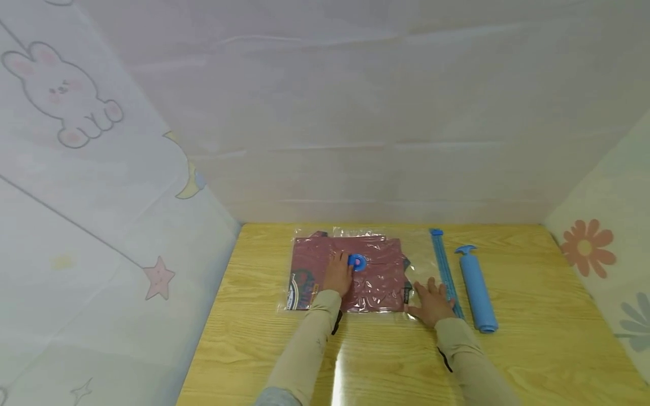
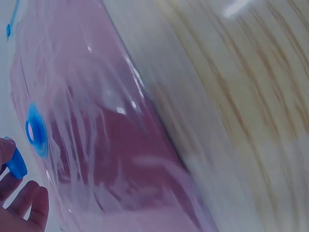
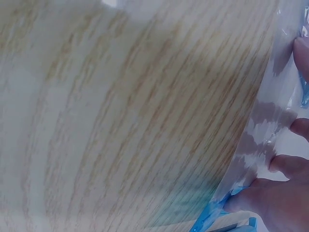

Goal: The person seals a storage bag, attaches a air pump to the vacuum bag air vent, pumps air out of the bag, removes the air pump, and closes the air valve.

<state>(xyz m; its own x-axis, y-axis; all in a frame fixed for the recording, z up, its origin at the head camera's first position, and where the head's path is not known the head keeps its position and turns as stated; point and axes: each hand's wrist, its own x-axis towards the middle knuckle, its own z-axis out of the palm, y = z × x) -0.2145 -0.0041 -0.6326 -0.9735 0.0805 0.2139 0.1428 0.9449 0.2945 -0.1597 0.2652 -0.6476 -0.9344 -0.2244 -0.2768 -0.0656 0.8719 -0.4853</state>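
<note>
A clear vacuum storage bag [image 1: 376, 290] lies flat, with a folded dark red garment [image 1: 315, 254] inside it. Set in its upper face is a round blue valve [image 2: 36, 130] with a pinkish centre. My left hand [image 1: 337, 275] is just left of the valve and pinches a small blue valve cap [image 2: 17, 165] between thumb and finger. Fingers spread, my right hand [image 1: 433, 304] rests on the bag's transparent right end, its outer fingers at the blue zip seal [image 1: 443, 262]. A blue slider [image 1: 436, 232] sits at the seal's far end.
Right of the bag, a blue hand pump [image 1: 478, 290] with a T-shaped handle lies on the wood-grain table [image 1: 244, 338]. Pale walls with printed cartoons border the table at the back, left and right.
</note>
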